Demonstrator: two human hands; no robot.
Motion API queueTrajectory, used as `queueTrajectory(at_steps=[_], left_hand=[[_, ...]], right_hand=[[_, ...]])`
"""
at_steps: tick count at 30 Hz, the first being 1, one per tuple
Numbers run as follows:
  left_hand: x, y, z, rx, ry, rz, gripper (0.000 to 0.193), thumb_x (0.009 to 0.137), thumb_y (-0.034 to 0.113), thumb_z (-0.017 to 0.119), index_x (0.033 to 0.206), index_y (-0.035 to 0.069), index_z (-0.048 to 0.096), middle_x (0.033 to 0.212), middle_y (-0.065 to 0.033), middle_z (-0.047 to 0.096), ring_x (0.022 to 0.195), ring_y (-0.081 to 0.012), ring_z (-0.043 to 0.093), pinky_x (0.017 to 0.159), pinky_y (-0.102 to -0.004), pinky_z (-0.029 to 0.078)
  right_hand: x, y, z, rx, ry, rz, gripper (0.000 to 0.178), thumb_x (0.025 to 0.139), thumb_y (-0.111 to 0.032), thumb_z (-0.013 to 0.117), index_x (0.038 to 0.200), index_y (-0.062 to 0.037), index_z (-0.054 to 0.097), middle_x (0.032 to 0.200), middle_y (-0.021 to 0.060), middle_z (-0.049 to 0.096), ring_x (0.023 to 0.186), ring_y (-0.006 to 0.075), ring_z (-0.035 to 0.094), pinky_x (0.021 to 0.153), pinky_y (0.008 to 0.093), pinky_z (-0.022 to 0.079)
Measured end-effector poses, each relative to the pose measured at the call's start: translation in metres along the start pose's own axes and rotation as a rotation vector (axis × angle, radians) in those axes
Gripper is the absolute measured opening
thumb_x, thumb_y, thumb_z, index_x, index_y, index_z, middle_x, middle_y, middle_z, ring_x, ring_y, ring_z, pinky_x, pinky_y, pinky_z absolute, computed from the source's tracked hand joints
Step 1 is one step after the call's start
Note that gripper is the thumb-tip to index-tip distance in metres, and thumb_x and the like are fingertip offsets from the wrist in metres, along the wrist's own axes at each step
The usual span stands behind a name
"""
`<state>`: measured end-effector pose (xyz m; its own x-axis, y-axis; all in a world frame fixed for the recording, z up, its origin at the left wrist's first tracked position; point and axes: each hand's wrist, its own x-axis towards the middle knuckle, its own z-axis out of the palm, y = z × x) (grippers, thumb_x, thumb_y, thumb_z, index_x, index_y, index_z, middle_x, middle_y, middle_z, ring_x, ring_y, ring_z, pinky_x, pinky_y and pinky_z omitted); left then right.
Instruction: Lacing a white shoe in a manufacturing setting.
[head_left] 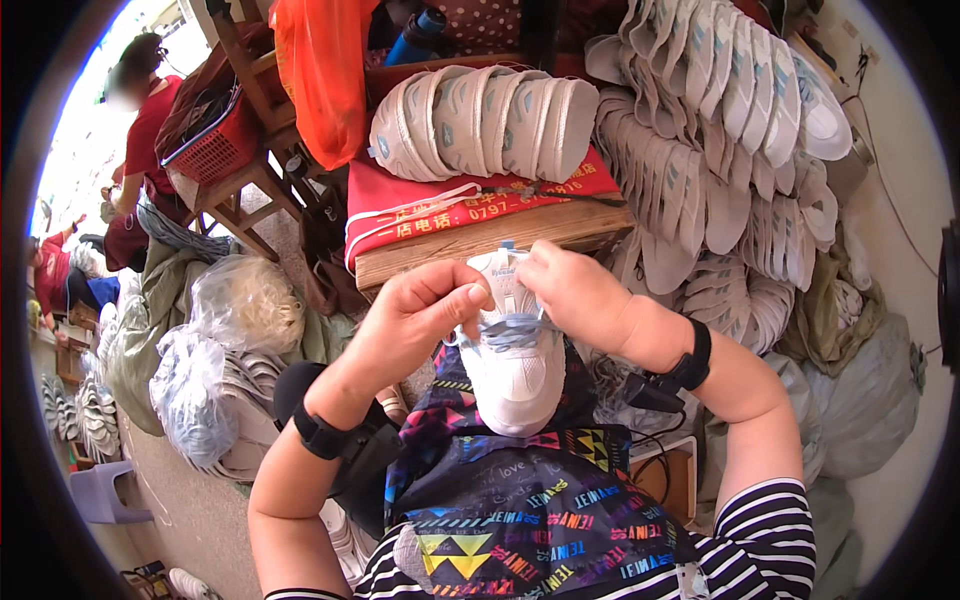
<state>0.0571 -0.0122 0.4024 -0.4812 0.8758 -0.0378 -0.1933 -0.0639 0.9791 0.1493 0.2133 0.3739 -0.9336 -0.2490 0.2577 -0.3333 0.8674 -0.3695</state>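
A white sneaker (515, 385) lies toe toward me on my apron-covered lap, its tongue pointing at the wooden bench. Blue-grey shoelace (513, 332) crosses its lower eyelets. My left hand (425, 305) is closed in a pinch at the sneaker's left eyelet edge, beside the lace; the fingertips partly hide what is between them. On the opposite edge, higher up near the tongue, the fingers of my right hand (580, 300) are pressed together against the shoe. Whether lace runs into that pinch is hidden by the fingers.
Nested shoe uppers (485, 125) lie on a red cloth (400, 200) over the wooden bench (440, 255) ahead. Many more uppers (700, 130) are piled at right. Bagged shoe parts (210, 390), a purple stool (105, 492) and a person in red (150, 130) are at left.
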Motion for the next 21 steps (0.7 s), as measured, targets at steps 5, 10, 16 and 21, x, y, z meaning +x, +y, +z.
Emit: queueTrajectory(at_steps=[5,10,16,21], left_hand=[[-0.010,-0.061,-0.009,0.058,0.305,-0.014,0.015,0.101,0.016,0.057,0.101,0.002,0.062,0.081,0.0025,0.059,0.074,-0.0040,0.055,0.068,-0.0190,0.044],[-0.017,-0.077,-0.007,0.066,0.260,-0.114,0.010,0.099,0.008,0.055,0.104,0.000,0.059,0.086,-0.0012,0.064,0.080,-0.0070,0.058,0.073,-0.0210,0.046],[-0.018,-0.095,0.003,0.168,0.197,-0.117,0.010,0.098,0.008,0.058,0.102,-0.001,0.059,0.084,-0.0018,0.064,0.082,-0.0080,0.060,0.076,-0.0230,0.049],[-0.027,-0.094,0.003,0.213,0.182,-0.151,0.010,0.098,0.009,0.059,0.099,0.000,0.060,0.085,-0.0016,0.065,0.080,-0.0076,0.060,0.073,-0.0231,0.049]], right_hand=[[-0.003,-0.012,0.007,-0.112,-0.039,0.070,0.013,0.080,-0.002,0.058,0.093,-0.0013,0.054,0.092,0.0171,0.055,0.083,0.0359,0.062,0.072,0.0430,0.053],[-0.004,-0.017,0.017,-0.294,-0.003,0.019,0.013,0.080,-0.003,0.057,0.092,-0.0006,0.054,0.092,0.0165,0.057,0.085,0.0333,0.063,0.073,0.0407,0.054],[-0.006,-0.020,0.032,-0.126,-0.048,0.106,0.014,0.082,-0.005,0.056,0.095,0.0005,0.054,0.093,0.0186,0.058,0.087,0.0348,0.064,0.073,0.0415,0.054],[-0.005,-0.026,0.011,-0.030,-0.080,0.177,0.018,0.084,-0.004,0.061,0.100,-0.0037,0.052,0.095,0.0163,0.059,0.086,0.0370,0.062,0.074,0.0449,0.052]])
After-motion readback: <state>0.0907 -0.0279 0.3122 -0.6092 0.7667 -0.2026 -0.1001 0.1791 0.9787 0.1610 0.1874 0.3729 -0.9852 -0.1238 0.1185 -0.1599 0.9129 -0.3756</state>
